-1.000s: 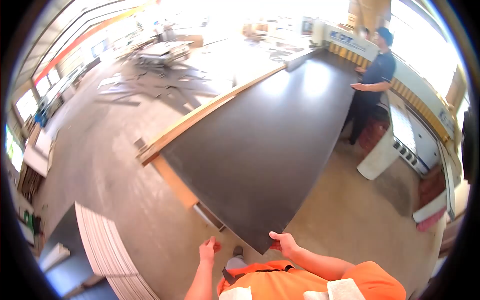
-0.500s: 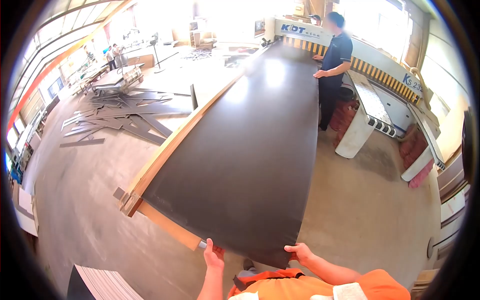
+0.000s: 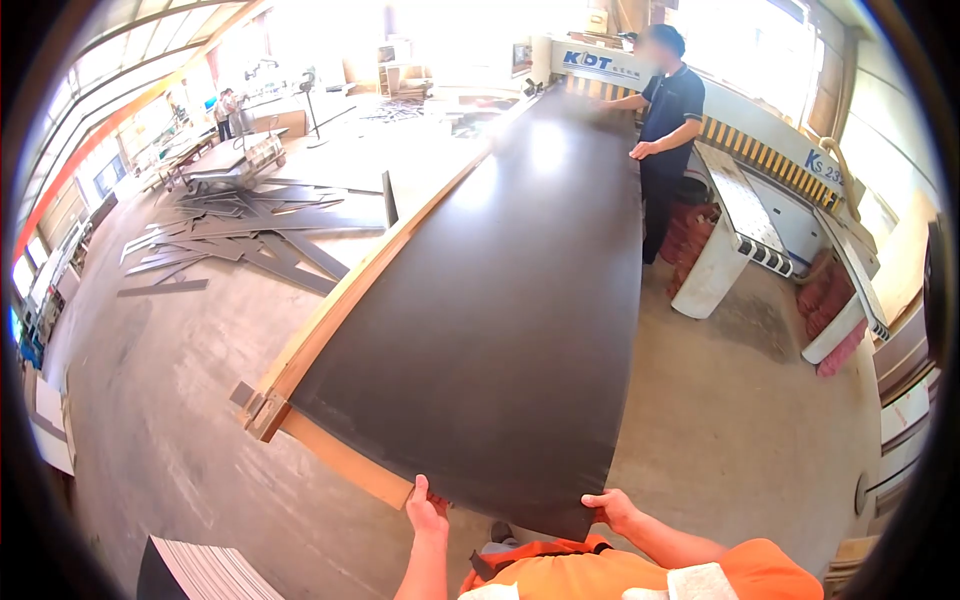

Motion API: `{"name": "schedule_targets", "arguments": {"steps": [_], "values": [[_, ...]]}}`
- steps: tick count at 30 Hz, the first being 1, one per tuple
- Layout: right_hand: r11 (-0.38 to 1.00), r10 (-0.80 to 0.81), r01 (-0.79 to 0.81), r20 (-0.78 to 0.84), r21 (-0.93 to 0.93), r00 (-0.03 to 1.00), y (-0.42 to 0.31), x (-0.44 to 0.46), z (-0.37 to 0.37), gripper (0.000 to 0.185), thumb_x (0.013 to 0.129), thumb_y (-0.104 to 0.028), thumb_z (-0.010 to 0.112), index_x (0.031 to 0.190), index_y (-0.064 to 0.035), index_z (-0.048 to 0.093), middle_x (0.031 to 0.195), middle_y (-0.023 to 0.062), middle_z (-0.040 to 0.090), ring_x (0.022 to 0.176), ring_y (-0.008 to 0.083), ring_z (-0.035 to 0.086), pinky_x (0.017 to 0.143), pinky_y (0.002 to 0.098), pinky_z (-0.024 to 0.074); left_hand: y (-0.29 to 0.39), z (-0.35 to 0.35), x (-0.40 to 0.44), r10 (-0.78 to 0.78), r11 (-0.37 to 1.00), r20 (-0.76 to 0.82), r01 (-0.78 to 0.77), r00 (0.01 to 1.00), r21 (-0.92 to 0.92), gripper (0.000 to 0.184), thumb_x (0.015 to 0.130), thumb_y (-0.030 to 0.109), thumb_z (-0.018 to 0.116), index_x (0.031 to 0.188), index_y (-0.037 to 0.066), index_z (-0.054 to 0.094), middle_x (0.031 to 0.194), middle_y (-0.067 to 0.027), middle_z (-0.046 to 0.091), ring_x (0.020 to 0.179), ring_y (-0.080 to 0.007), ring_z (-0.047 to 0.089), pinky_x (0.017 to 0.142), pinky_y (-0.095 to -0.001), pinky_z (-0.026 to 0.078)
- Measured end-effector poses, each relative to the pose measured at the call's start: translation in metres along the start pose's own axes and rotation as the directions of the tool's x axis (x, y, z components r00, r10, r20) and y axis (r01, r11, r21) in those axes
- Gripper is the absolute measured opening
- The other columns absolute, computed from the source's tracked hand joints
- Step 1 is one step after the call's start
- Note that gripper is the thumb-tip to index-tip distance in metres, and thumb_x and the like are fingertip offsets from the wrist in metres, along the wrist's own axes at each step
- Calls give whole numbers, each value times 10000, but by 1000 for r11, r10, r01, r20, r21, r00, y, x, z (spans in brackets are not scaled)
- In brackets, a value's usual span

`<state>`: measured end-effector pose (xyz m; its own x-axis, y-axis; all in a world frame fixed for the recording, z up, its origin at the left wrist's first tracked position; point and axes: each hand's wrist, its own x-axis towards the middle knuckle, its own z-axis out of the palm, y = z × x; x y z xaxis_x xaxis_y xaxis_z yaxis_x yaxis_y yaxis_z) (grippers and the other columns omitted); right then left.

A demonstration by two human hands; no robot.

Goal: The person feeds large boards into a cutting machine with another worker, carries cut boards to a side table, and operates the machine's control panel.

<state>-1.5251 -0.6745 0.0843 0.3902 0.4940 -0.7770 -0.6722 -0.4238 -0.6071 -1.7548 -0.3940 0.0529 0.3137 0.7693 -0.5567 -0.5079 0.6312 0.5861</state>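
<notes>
A long dark board (image 3: 480, 330) with a smooth, slightly glossy face stretches away from my body toward a large machine. At its near end, my left hand (image 3: 428, 508) is closed on the edge, thumb up and the other fingers hidden beneath. My right hand (image 3: 612, 510) grips the near right corner, with its fingertips mostly out of sight. Along the board's left side runs a pale wooden rail (image 3: 370, 265). A wooden strip (image 3: 345, 462) shows under the near left edge.
A co-worker (image 3: 672, 120) stands at the board's far right side. Behind is the machine (image 3: 600, 62) with a striped guard; its white side tables (image 3: 712, 270) stand to the right. Dark offcut strips (image 3: 250, 235) litter the floor at left. A stack of sheets (image 3: 205, 570) lies at lower left.
The board's near end has shifted slightly to the right, my right hand moving with it. The co-worker's far arm now reaches left over the board's far end.
</notes>
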Motion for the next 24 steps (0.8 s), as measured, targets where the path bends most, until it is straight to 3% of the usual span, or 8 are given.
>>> {"name": "schedule_targets", "arguments": {"steps": [24], "values": [[999,-4,5,-24,43,1000,-3,-6,6,365,894,-172,703,1175,53,641,1077,134,712,931,271,689,862,433,546,0,-5,5,7,999,-25,-6,1000,44,246,984,268,642,1093,48,653,989,-68,706,854,-215,681,727,-368,554]]}}
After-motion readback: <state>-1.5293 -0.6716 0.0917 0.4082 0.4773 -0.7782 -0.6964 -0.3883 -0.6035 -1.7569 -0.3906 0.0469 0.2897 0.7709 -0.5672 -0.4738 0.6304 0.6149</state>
